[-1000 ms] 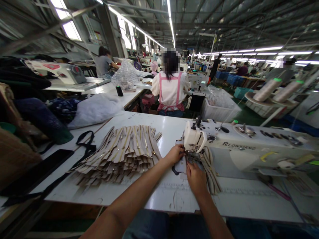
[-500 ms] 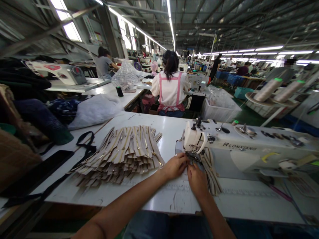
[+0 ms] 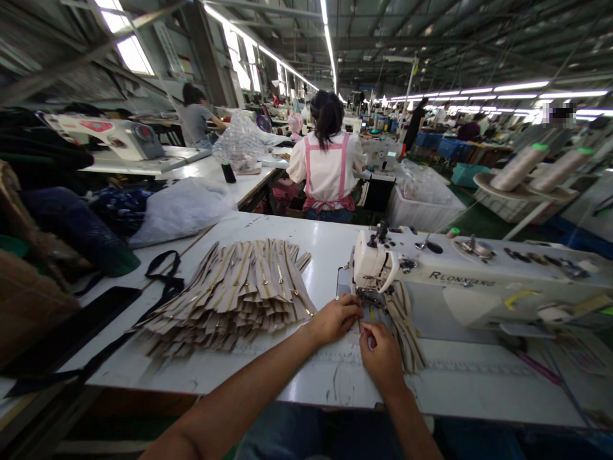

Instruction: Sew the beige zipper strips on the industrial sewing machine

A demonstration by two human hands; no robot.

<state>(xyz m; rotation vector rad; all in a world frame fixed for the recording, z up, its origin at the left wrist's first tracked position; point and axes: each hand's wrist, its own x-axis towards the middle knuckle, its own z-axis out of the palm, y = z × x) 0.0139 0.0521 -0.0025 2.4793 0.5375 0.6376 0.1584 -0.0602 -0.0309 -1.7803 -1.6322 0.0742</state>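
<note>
A beige zipper [image 3: 372, 315] with yellowish teeth lies under the presser foot area of the white sewing machine [image 3: 460, 278]. My left hand [image 3: 339, 318] is just left of the needle, its curled fingers pressed on the zipper's left edge. Below the presser foot, my right hand [image 3: 382, 352] pinches the zipper's near end between thumb and forefinger. More zippers [image 3: 403, 332] hang together right of the needle, beside my right hand. To the left, a big fanned pile of beige zippers [image 3: 249, 287] with gold teeth and pulls covers the white table [image 3: 325, 249].
A black strap [image 3: 165, 275] and a dark flat panel [image 3: 81, 326] lie at the left. Thread cones [image 3: 520, 167] stand behind the machine. Ahead sits a co-worker [image 3: 328, 160] with a white bin [image 3: 424, 207] alongside. A purple-handled tool [image 3: 539, 368] lies at right.
My right hand has drawn back slightly towards me from the needle, and the zipper's teeth now show between my hands. My left hand stays nearly in place.
</note>
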